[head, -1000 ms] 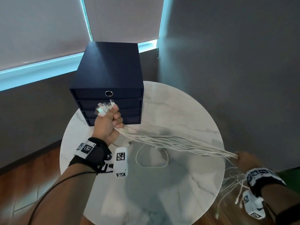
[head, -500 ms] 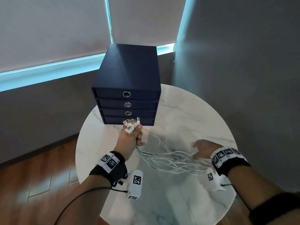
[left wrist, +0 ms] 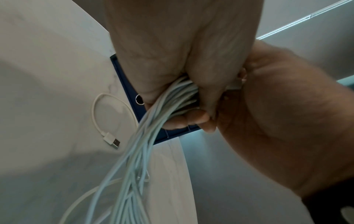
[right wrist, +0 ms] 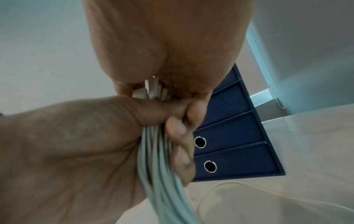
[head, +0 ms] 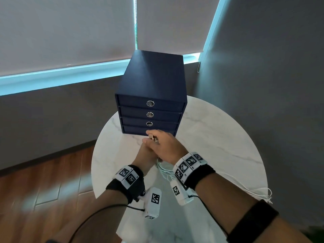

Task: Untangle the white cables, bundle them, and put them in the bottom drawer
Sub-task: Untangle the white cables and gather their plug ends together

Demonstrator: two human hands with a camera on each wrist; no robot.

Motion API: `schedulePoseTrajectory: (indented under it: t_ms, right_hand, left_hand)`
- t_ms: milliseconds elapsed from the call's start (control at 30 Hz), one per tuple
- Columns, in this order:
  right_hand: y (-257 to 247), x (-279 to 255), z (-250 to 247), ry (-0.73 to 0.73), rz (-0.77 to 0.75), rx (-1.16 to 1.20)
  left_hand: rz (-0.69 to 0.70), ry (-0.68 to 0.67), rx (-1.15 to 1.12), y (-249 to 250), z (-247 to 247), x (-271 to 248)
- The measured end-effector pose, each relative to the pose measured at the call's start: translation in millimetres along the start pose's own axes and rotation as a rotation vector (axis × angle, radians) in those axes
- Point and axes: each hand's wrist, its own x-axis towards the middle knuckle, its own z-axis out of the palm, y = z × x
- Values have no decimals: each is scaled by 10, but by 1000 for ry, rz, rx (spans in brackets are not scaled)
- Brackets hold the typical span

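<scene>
My left hand (head: 145,156) grips a bundle of several white cables (left wrist: 153,128) in its fist just in front of the navy drawer unit (head: 152,81). The plug ends (head: 152,137) stick up out of the fist. My right hand (head: 165,145) lies over the left one, its thumb and forefinger curled round those plugs (right wrist: 153,89). Below the fist the cables (head: 164,171) hang to the table, and their far ends (head: 263,195) trail over the right rim. All the drawers are closed, and my hands partly hide the bottom drawer (head: 134,130).
The unit stands at the back of a round marble table (head: 219,137). One short white USB cable (left wrist: 113,140) lies loose on the tabletop near the unit. Grey walls and window blinds close in behind and to the right; wooden floor lies to the left.
My right hand has left the cables' far ends at the table's right edge and come onto the plugs above my left fist. The taut cables have gone slack.
</scene>
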Motion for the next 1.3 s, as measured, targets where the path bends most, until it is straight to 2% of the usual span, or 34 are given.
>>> schedulePoseTrajectory:
  t_ms: [200,300,467,533,567,633,733,800,867,900,1000,1133,1300]
  right_hand:
    - [40,-2,-19,-3,-136,-144]
    - [101,-13,-38,-46,-128,-189]
    - [116,-61,-65,0,-144,-170]
    - [99,-76,-77,-49,-109,-173]
    - [104,-77,-81,-73,-99,-128]
    - [136,-85,-95,-66,-76,105]
    - [225,-120,-37,51,61,519]
    - [321,-195,54,-47,163,585]
    - [422,-268,156,-210,195,541]
    - [467,-284,211,-243,207,496]
    - [530,-297,276,-238,233,413]
    - [582,-304,342,-196,183,236]
    - [555,-299,469,-194,153,84]
  left_hand:
    - [-54,-51,19,66,56,16]
    - [-65,-77,9,75,89,2]
    - [-80,-18,90,7,115,64]
    - [-97,-24,83,46,143,70]
    - [-121,-25,87,56,155,78]
    - [-138,-18,59,30,174,91]
    - [-161,70,-144,43,141,91]
    - [-182,146,-325,83,95,100]
    - [-220,194,-449,78,69,126]
    - [-241,190,-478,75,71,126]
    - [-274,164,-521,5,83,78]
    - [-242,171,-512,-183,98,-46]
    - [-383,201,-562,-269,73,-88]
